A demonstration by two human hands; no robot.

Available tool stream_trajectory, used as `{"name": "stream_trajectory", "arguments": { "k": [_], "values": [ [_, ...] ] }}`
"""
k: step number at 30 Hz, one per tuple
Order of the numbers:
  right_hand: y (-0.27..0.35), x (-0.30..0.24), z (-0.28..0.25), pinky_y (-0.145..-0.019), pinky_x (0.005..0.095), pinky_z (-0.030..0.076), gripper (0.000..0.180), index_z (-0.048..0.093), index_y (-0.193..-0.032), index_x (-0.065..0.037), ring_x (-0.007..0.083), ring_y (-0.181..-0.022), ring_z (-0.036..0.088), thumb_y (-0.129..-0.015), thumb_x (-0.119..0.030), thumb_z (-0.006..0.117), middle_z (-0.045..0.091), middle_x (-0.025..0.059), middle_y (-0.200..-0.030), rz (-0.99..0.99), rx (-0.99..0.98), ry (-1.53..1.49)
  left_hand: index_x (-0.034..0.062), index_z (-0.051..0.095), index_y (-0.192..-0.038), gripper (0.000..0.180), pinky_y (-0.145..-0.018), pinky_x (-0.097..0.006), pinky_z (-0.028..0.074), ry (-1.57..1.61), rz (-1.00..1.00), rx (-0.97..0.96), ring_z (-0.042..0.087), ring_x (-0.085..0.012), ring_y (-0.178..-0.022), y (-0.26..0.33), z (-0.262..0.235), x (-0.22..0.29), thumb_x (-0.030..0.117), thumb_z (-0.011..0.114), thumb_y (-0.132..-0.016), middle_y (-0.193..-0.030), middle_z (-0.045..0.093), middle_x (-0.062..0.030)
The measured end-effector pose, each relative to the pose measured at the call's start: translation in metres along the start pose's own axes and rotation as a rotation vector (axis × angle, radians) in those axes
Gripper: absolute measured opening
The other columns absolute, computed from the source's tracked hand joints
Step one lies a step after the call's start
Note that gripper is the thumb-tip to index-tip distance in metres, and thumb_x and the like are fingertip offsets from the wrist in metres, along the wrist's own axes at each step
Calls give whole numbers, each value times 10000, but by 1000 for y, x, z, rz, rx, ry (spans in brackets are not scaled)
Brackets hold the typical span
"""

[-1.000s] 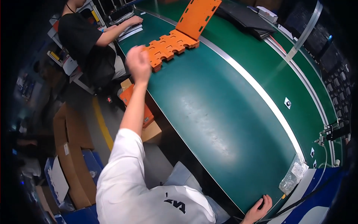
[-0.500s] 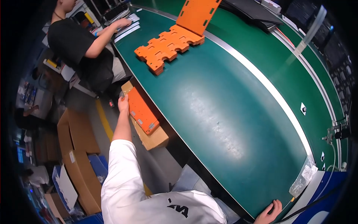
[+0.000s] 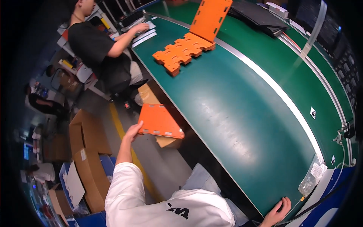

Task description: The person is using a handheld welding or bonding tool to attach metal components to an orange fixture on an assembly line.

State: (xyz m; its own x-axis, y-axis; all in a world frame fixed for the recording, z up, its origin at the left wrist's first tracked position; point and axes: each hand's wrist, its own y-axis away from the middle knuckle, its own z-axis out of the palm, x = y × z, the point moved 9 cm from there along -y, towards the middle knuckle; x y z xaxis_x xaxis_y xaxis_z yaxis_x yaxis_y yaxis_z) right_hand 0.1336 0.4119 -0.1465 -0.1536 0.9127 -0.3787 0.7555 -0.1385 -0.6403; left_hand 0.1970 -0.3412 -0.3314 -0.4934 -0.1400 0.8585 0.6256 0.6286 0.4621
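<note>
Your left hand (image 3: 133, 132) grips an orange slotted panel (image 3: 159, 121) by its left edge only, fingers under, thumb side up. The panel hangs off the side of the green worktop (image 3: 242, 113), out over the aisle floor, roughly level and tilted slightly toward you. It sits just above an open cardboard box (image 3: 151, 96) tucked against the worktop edge.

Your right hand (image 3: 278, 212) is flat on the near worktop edge, fingers spread, holding nothing. It's well apart from the panel, so no second support.

Risks as I read them:
- One-edge grip on a wide flat panel: the far end has leverage, so it could twist out of your fingers and drop to the floor or into the box.
- The far corner is close to the worktop edge; swing it up carelessly and it may clip the rim.
- A stack of orange interlocking pieces (image 3: 183, 51) and an upright orange panel (image 3: 210, 17) sit further up the worktop; slide the new one in hard and you could knock the leaning one over.
- A seated person in a black shirt (image 3: 100, 49) is working just beyond the box, within reach of a wide swing.
- A clear plastic bag (image 3: 312, 178) lies near your right hand; it looks slippery if you lean on it.
</note>
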Motion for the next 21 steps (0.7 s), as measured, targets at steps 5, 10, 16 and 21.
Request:
{"name": "stream_trajectory", "arguments": {
  "k": [5, 10, 16, 21],
  "values": [
    [11, 4, -19, -815, 386, 470, 144, 645, -866, 23, 309, -877, 588, -869, -108, 583, 626, 167, -942, 7, 86, -106, 27, 463, -1261, 601, -899, -358, 450, 270, -96, -192, 539, -185, -1098, 45, 58, -25, 446, 591, -849, -1224, 553, -73],
    [16, 15, -22, -816, 381, 469, 160, 642, -860, 32, 309, -874, 588, -861, -122, 599, 626, 167, -941, -18, 67, -199, 43, 441, -1278, 583, -922, -411, 439, 478, -96, -325, 526, -197, -1120, 118, 118, -17, 392, 614, -843, -1233, 544, -81],
    [17, 14, -26, -825, 382, 466, 178, 647, -868, 28, 308, -888, 589, -867, -141, 593, 627, 171, -963, -19, 72, -264, 10, 472, -1220, 469, -865, -418, 492, 574, 7, -298, 597, -238, -1022, 141, 152, -21, 268, 614, -855, -1154, 586, -115],
    [25, 51, -7, -936, 348, 384, 181, 579, -996, 42, 272, -1047, 523, -880, -86, 524, 560, 146, -1107, 145, -41, -343, 17, 480, -1204, 467, -865, -421, 494, 698, 30, -158, 590, -246, -1034, 184, 147, -1, 215, 652, -818, -1144, 586, -128]
  ]
}}
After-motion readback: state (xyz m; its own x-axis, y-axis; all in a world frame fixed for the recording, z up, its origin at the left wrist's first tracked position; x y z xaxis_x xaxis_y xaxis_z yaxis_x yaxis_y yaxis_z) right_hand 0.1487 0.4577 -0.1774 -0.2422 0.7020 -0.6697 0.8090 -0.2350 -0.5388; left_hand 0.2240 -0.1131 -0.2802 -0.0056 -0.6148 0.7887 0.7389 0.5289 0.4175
